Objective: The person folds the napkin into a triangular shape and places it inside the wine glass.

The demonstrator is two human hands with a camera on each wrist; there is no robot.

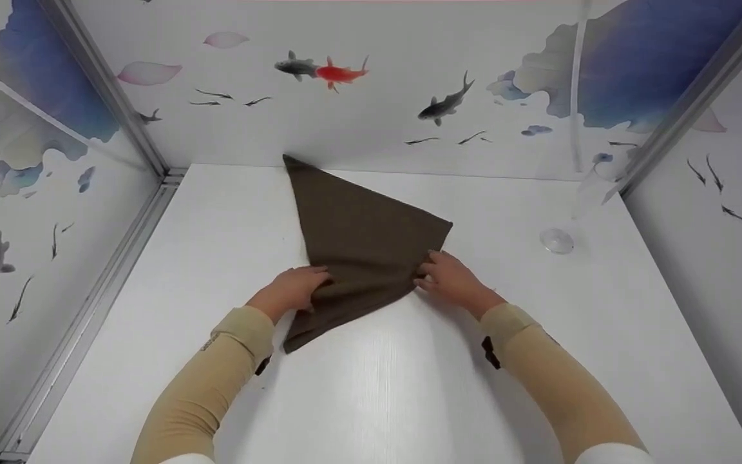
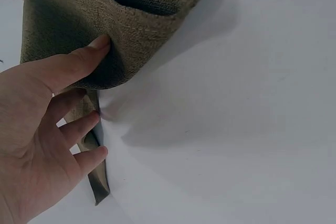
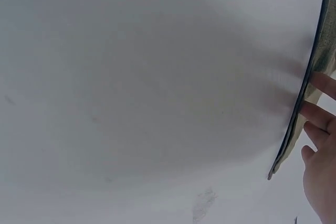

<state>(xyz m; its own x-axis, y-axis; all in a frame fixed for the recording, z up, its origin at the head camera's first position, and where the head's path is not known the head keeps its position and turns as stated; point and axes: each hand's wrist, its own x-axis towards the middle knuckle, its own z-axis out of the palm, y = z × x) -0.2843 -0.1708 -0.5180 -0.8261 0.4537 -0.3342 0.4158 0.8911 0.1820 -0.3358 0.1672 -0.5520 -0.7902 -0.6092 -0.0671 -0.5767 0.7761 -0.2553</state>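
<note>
White tbl (image 1: 384, 399) has brown cloth (image 1: 361, 222) btwn L hand (image 1: 290, 291) & R hand (image 1: 458, 280), touching both.

Long tan sleeves (image 1: 577, 399) here, the left one wrinkled, broad cuffs (image 1: 242, 332) at both wrists, black bits (image 1: 491, 353) poking out, white fabric (image 1: 612, 454) higher up, hands (image 1: 456, 281) bare

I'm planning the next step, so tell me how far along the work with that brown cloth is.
Done: the brown cloth lies on the table and appears folded, as layers part in the left wrist view. In hand: the left hand has its thumb on the cloth; the right hand touches its edge. Remaining: probably smoothing, since ripples run between the hands.
</note>
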